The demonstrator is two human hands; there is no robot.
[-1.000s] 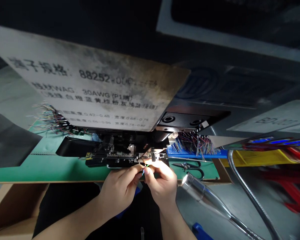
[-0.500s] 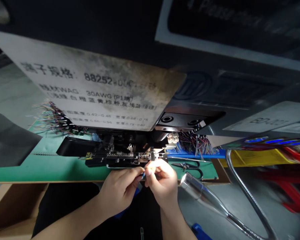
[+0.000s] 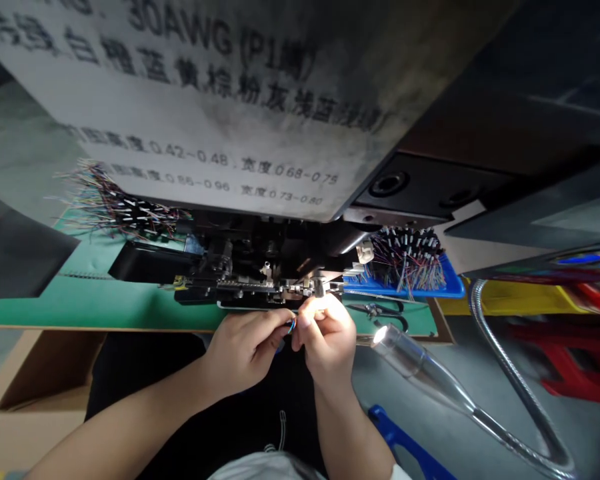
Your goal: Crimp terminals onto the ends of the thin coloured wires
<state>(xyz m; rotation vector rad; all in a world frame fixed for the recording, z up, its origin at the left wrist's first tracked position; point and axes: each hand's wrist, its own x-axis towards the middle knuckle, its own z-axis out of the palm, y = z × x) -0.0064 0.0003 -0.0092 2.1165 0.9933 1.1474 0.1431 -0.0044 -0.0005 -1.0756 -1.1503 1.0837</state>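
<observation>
Head view: both bare forearms angled up from the lower edge, the left hand (image 3: 245, 353) coming in from the lower left and the right hand (image 3: 327, 340) almost straight up, wrists bent slightly inward. Left fingers (image 3: 275, 325) pressed together, thumb and forefinger pinching a small bunch of thin coloured wires (image 3: 292, 325). Right fingertips (image 3: 305, 321) closed tight against the same wire ends, the exact hold hidden behind the fingers. Wires just below the front of a black crimping machine (image 3: 260, 283), nearly touching its metal jaw area (image 3: 320, 288). Beside that, a blue tray (image 3: 453, 287) of bundled wires (image 3: 407, 263), scissors (image 3: 377, 310) on a green mat (image 3: 80, 300), a gooseneck lamp (image 3: 405, 350) lit near the right hand. Compared with half a second ago: hands higher in the view, closer to the machine, and a printed placard (image 3: 180, 100) far larger across the top.
</observation>
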